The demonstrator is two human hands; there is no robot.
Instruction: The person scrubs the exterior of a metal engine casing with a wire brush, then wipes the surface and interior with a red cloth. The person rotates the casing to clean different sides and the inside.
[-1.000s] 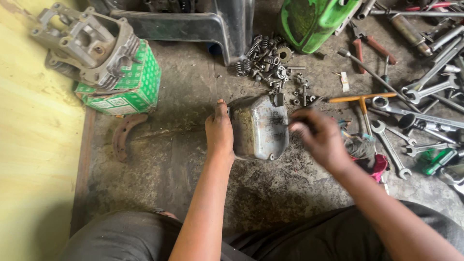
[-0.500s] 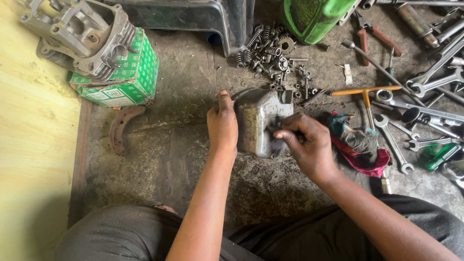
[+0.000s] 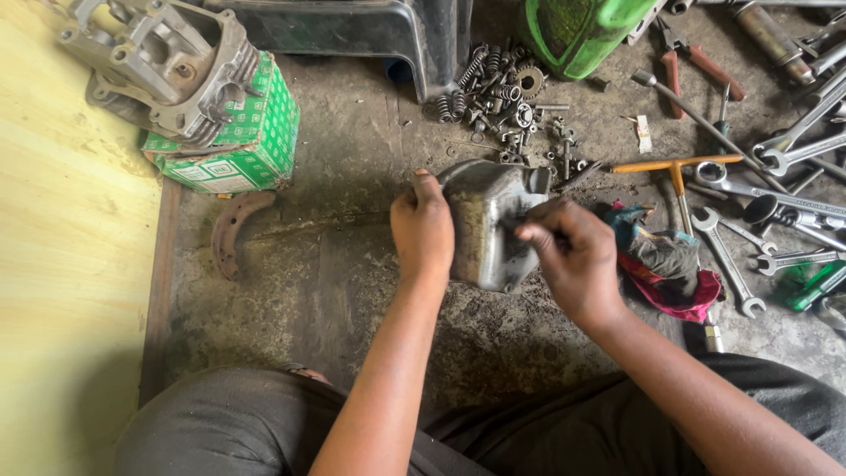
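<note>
Gripping metal cover (image 3: pixel 490 222), left hand (image 3: pixel 423 231); right hand (image 3: pixel 573 260) pinched atop; rag (image 3: pixel 656 264) beside.

Green-and-white patterned cardboard box (image 3: pixel 236 145) stands at my far left on the floor, beside the yellow wall (image 3: pixel 62 264); a grey engine casting (image 3: pixel 154 66) sits atop it.

— What does the metal cover (image 3: pixel 486 220) look like?

— Grey, dull and grimy, boxy with rounded corners, its domed outer face up, a small lug at its 1 o'clock corner.

— Where does it lie?

— On the dirty concrete floor (image 3: pixel 352 291), long side running 12 to 6, gripped at 9 o'clock by the left hand (image 3: pixel 423 231) and touched at 3 o'clock by the right hand (image 3: pixel 575 263).
</note>
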